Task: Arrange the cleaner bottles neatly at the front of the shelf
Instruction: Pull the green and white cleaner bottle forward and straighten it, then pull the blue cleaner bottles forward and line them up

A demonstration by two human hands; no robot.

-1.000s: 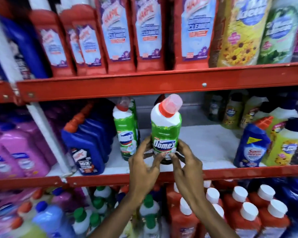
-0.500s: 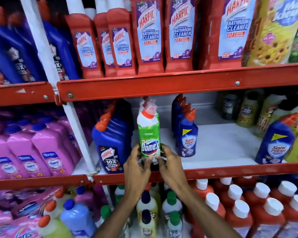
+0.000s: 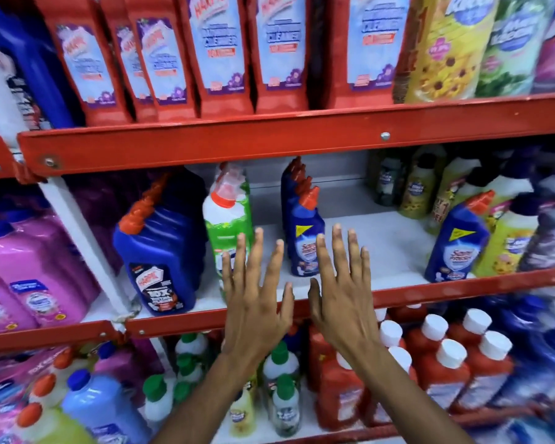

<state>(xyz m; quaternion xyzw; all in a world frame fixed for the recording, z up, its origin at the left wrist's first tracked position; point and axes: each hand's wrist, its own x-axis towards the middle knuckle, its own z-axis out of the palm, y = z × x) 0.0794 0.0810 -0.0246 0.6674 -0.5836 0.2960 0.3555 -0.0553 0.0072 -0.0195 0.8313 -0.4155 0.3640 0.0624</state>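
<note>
— Spanning the frame: red-edged shelf (image 3: pixel 430 291), white deck, mostly bare at centre. Crowded with red bathroom cleaner bottles (image 3: pixel 276 52) on the tier above.

— And lower down?

— Standing upright at the front edge: dark blue cleaner bottle (image 3: pixel 161 254), then green-and-white bottle (image 3: pixel 226 225) just beside it, more of the same behind. Farther right, set back from the edge: small blue bottle (image 3: pixel 305 238) heading its own row.

— Hands?

— Raised side by side before the middle tier. Left hand (image 3: pixel 257 302) flat, fingers spread, gripping nothing, overlapping the green bottle's label. Right hand (image 3: pixel 343 299) equally splayed, empty, fingertips before the small blue bottle.
</note>
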